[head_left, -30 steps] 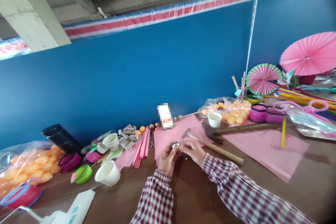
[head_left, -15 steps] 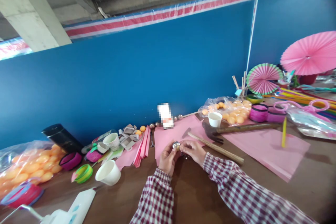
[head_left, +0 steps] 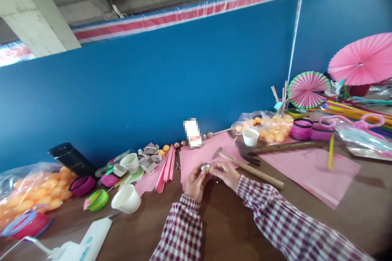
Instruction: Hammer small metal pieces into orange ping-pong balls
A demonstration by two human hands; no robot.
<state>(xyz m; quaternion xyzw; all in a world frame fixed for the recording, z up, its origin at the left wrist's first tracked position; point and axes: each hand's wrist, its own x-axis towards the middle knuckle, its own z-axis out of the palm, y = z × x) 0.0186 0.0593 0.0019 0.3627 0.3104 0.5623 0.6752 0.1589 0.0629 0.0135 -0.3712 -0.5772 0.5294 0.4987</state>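
Between the fingertips of my left hand (head_left: 195,182) and my right hand (head_left: 226,174) is a small shiny silver ball (head_left: 205,167). Both hands are closed on it, the left from the near left side and the right from the right. Another shiny piece shows just below the right fingers, partly hidden. Beyond my hands lies a sheet of pink paper (head_left: 196,163). A small hammer with a wooden handle (head_left: 254,170) rests beside my right hand, its head on the paper.
A larger hammer (head_left: 288,147), a white paper cup (head_left: 250,137) and bagged orange balls (head_left: 272,130) lie to the right. At left stand another white cup (head_left: 126,200), a black case (head_left: 72,161) and a white power strip (head_left: 96,234). A blue partition (head_left: 171,81) closes the back.
My hands stay nearly in place, still holding the silver ball, which appears slightly turned. The view has shifted very slightly.
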